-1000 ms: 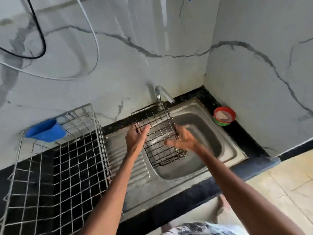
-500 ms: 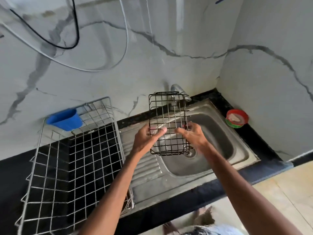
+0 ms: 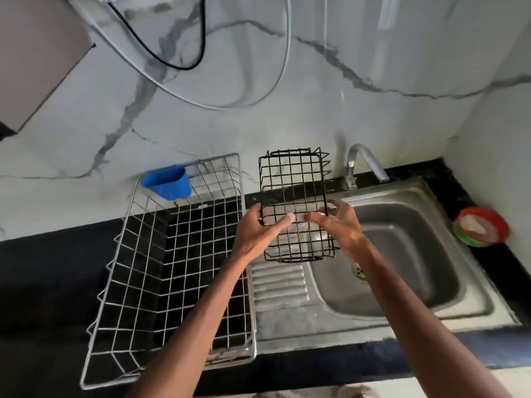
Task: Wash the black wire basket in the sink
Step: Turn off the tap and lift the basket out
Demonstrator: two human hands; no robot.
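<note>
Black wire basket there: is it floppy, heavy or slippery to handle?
Probably stiff: the black wire basket holds its boxy shape while upright. Likely light, being open mesh, with the left hand and right hand gripping just its sides. Thin wires could slip if wet.

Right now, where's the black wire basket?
Head view, centre: left hand and right hand hold the black wire basket above the steel sink, right of the silver wire rack.

The sink [image 3: 416, 308] sits in the counter [image 3: 48, 282], its drainboard [image 3: 278, 285] on the left and the tap [image 3: 363, 160] behind it. A rack [image 3: 184, 271] stands left of the drainboard, a cup [image 3: 168, 182] hung on its back edge. A dish [image 3: 501, 225] lies right of the sink. The left hand [image 3: 258, 228] and right hand [image 3: 340, 225] hold the wire basket [image 3: 296, 196] upright above the drainboard.
</note>
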